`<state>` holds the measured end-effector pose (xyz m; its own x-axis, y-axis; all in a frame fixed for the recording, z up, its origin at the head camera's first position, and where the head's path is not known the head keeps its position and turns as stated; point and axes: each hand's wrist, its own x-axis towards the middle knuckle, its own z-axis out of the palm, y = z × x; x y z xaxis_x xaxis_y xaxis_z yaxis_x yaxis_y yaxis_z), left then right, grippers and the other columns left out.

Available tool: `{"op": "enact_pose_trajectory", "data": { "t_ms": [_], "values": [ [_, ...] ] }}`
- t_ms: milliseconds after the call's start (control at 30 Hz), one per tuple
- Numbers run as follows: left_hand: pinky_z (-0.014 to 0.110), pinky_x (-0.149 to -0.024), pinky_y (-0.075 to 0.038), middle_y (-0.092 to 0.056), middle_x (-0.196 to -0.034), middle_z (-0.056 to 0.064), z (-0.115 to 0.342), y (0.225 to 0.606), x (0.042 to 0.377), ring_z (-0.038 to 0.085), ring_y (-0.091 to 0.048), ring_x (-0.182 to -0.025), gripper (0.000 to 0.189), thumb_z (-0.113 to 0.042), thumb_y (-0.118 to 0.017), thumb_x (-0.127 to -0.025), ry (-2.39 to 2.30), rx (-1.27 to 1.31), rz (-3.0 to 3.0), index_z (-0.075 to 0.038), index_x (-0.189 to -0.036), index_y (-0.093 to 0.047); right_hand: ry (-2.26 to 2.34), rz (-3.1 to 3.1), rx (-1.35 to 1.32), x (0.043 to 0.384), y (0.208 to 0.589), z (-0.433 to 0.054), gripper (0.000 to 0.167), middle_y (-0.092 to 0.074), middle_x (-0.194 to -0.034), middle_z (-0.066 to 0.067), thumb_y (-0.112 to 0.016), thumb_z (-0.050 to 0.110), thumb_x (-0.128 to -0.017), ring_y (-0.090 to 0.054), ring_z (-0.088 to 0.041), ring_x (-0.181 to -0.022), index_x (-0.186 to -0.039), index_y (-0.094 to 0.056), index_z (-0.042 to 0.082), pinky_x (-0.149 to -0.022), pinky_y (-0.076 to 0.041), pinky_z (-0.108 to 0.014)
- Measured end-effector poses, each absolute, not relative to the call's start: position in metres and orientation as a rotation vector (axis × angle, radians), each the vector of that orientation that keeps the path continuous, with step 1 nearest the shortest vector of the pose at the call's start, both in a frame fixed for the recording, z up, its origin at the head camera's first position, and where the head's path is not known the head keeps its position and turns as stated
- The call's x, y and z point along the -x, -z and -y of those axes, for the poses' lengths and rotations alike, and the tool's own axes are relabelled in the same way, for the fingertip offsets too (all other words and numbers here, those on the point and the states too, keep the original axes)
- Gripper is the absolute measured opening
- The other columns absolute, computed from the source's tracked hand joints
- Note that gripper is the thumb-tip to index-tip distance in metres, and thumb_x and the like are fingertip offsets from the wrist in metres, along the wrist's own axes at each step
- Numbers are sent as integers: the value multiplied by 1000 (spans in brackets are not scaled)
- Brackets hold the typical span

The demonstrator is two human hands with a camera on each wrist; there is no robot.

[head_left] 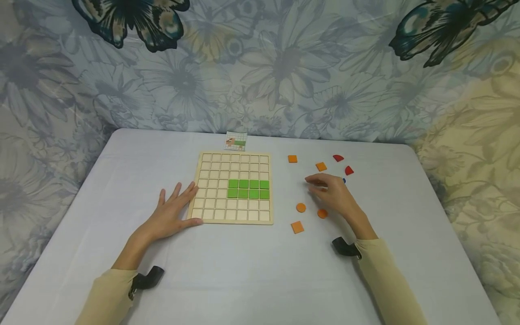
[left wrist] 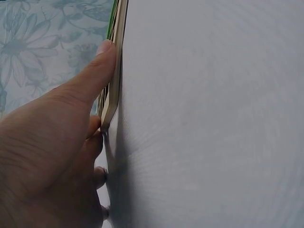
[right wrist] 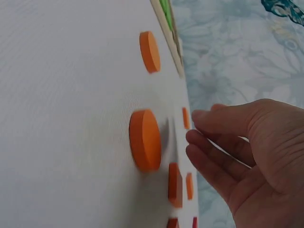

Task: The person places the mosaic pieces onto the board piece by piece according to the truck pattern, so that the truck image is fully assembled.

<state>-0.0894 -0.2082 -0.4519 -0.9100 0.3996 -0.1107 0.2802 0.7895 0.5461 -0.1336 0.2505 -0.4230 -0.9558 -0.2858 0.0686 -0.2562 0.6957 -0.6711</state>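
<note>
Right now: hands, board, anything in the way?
Left hand touching grid board. Right hand hovering, seemingly empty. Eight green squares on grid board. Loose orange pieces near right hand; no blockage seen.

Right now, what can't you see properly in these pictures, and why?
Head view: the blue piece, partly hidden behind the right hand, so I can't tell its shape.
Head view: details on the card, too small to make out.
Head view: the left butterfly, cut off by the top edge.
Left wrist view: the face of the board, seen almost edge-on.
Right wrist view: the nearer red piece, cut off by the bottom edge.
</note>
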Motion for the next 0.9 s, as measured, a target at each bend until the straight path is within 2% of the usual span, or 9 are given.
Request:
{"op": "enact_pose_trajectory", "data": {
  "t_ms": [433, 767, 900],
  "values": [
    [63, -111, 15, -13, -164, 8, 209, 450, 89, 41, 2, -149, 102, -56, -72, -82, -785, -519, -2756, -10, -157, -20, 1092, -2958, 393, 124, 426, -286, 29, -70, -110, -19, -74, -2, -85, -67, -37, -103, -114, -68, -3, -88, -53, -48],
    [63, -112, 15, -13, -164, 8, 210, 451, 89, 40, 1, -149, 102, -58, -70, -82, -792, -524, -2762, -11, -157, -20, 1057, -2900, 383, 115, 430, -299, 36, -69, -114, -16, -76, -2, -83, -64, -33, -106, -117, -68, -1, -95, -49, -51],
    [63, -112, 16, -13, -164, 8, 209, 452, 88, 40, 2, -149, 102, -59, -70, -82, -803, -521, -2755, -11, -157, -20, 1065, -2914, 399, 113, 433, -300, 35, -70, -113, -15, -75, -3, -83, -64, -33, -105, -117, -68, 0, -93, -50, -51]
  ]
}}
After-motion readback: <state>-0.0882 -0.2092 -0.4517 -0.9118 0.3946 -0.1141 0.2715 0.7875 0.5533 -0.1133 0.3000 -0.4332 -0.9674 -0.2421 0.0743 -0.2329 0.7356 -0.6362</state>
